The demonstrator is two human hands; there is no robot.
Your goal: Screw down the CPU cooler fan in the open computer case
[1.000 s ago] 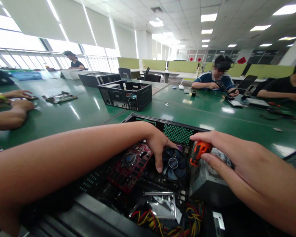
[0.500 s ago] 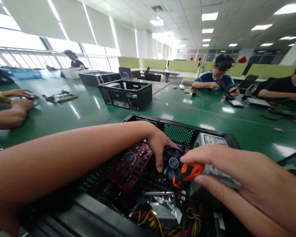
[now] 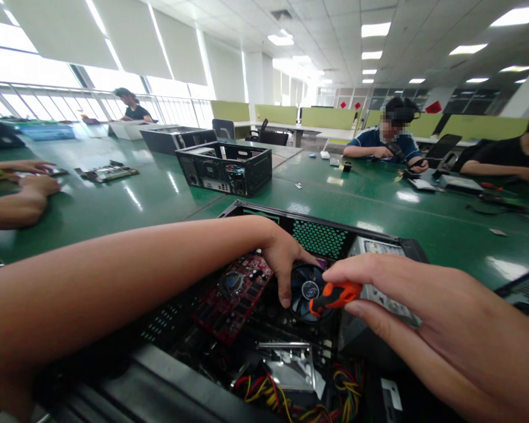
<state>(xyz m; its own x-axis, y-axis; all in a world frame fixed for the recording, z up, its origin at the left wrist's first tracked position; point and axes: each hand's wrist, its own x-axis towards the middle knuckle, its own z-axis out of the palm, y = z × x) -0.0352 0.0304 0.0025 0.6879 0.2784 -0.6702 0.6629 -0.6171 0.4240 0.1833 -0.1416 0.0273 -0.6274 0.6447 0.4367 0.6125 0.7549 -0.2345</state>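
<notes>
An open black computer case [image 3: 379,235] lies in front of me. Reaching into it from the left, my left hand [image 3: 284,255] grips the rim of a round cooling fan [image 3: 302,288], thumb on the near side; its other fingertips are partly hidden. My right hand [image 3: 423,311] is closed on the orange and black handle of a screwdriver [image 3: 337,295] between thumb and fingers, over the fan's right side. The screwdriver's tip cannot be made out. Left of the fan sits a red graphics card [image 3: 235,296]. Behind my right hand is a silver power supply [image 3: 385,252].
Red, yellow and black cables [image 3: 286,399] bunch by a shiny metal bracket [image 3: 293,367] at the case's near side. Across the green table [image 3: 317,194] stand another open case [image 3: 224,167] and a circuit board [image 3: 108,171]. Co-workers sit around, one person's hands [image 3: 39,182] at the left.
My right hand has moved slightly with the screwdriver, whose handle sits a little higher and is turned nearer level. My left hand stays on the fan.
</notes>
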